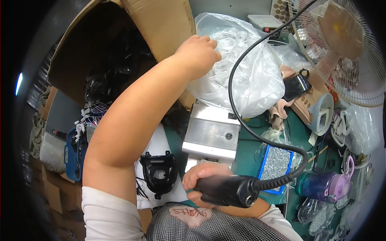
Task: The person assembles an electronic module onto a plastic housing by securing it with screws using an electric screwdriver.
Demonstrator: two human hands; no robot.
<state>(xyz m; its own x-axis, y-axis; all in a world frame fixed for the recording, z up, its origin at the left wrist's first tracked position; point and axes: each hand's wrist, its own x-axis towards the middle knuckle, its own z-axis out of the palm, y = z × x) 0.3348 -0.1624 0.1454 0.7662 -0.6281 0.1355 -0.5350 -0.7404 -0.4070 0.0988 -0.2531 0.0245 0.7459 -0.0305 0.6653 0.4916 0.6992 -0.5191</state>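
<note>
My left hand point(198, 55) is stretched forward to a clear plastic bag point(257, 86) heaped with transparent plastic parts point(229, 50). Its fingers curl at the bag's left side, and whatever they hold is hidden beneath them. Close to my body, my right hand point(203, 174) grips a black electric screwdriver point(229, 190), whose thick cable point(237, 104) loops up and away to the top. Left of that hand, a glossy black plastic housing point(159, 172) with a hole in its middle lies on a white surface.
A silver metal box-like device point(211, 132) stands between the bag and my right hand. Right of it are a blue tray point(263, 160) of small screws, a purple-teal bottle point(321, 186) and a fan point(341, 52). A large cardboard box point(161, 24) with black parts stands left.
</note>
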